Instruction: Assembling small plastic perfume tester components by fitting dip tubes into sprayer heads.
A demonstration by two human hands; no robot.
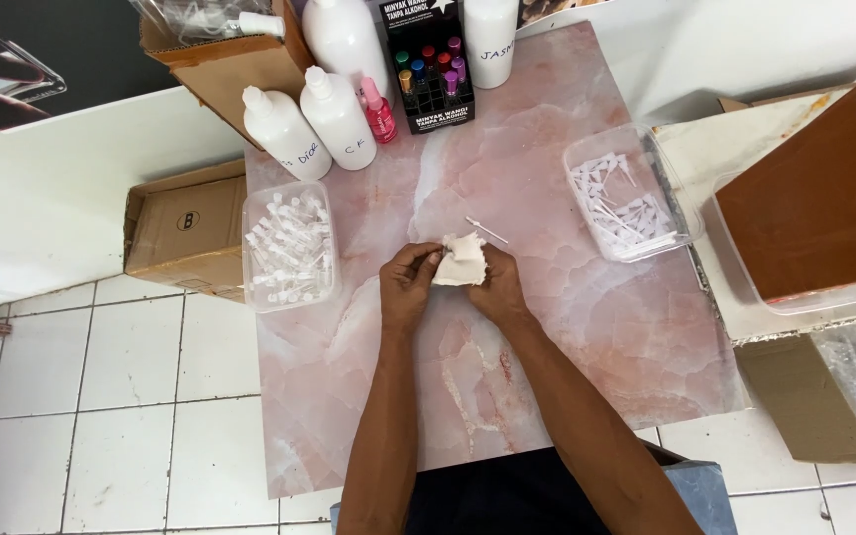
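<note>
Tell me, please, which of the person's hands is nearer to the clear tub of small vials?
Left. The left hand sits just right of the clear tub of small vials in the picture, gripping a crumpled white cloth. The right hand is farther, beyond the cloth.

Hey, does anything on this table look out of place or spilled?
One thin white stick lies loose on the pink table, just beyond the crumpled cloth both hands hold, outside the right tub of similar white pieces. Nothing looks spilled or broken.
</note>
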